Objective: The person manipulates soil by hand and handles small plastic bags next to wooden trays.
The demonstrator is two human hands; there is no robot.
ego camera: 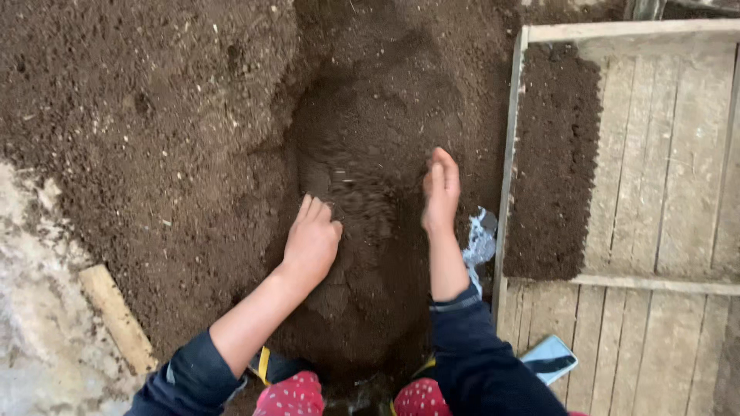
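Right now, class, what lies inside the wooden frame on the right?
Inside the wooden frame, a strip of dark soil covers the left part; bare wooden boards show beside it. Whatever lies beneath the soil is hidden.

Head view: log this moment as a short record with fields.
left hand: palm down, fingers dug into the soil
right hand: on edge, fingers straight, pressed against the soil
soil pile: dark, loose, a scooped hollow between the hands
wooden frame: to the right, partly filled with soil
phone: on the planks, near the right sleeve

Soil heap point(193, 115) on ground point(31, 339)
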